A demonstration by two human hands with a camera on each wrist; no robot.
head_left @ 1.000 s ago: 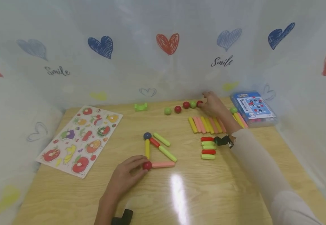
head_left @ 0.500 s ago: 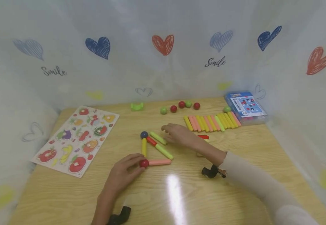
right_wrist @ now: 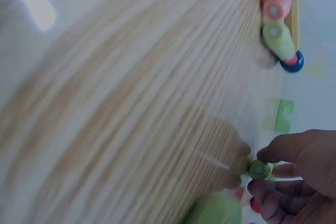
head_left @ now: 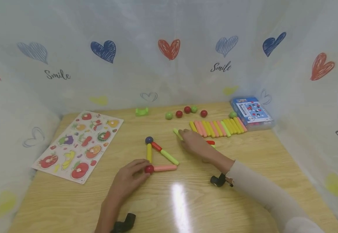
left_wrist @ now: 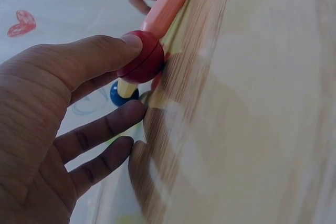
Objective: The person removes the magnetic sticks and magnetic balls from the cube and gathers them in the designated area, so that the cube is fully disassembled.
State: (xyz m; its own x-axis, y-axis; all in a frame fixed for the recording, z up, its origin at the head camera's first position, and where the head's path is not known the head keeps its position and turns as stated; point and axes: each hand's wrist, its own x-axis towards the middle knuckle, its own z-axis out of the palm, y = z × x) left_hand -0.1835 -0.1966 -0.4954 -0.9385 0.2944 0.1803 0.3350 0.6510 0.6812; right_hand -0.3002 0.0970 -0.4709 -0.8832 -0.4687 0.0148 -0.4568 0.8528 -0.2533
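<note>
My left hand (head_left: 129,179) pinches a red ball (head_left: 149,169) at the near corner of a three-sided figure on the table. From that ball a yellow stick (head_left: 149,153) runs back to a blue ball (head_left: 149,140), and a pink stick (head_left: 165,168) points right. A short red stick (head_left: 156,146) and a light green stick (head_left: 170,157) slant from the blue ball towards the pink stick's free end. Right of the figure, my right hand (head_left: 195,144) holds another light green stick (head_left: 177,133) between thumb and fingers; the right wrist view shows its round end (right_wrist: 259,170).
Behind the right hand lies a row of yellow, pink and green sticks (head_left: 212,128); short red sticks (head_left: 210,142) are partly hidden. Red and green balls (head_left: 179,114) lie farther back. A blue box (head_left: 252,111) stands back right, a fruit puzzle board (head_left: 80,145) left.
My right hand has come from the balls at the back, taken the loose light green stick beside the figure and shifted it rightwards. My left hand stays on the red ball.
</note>
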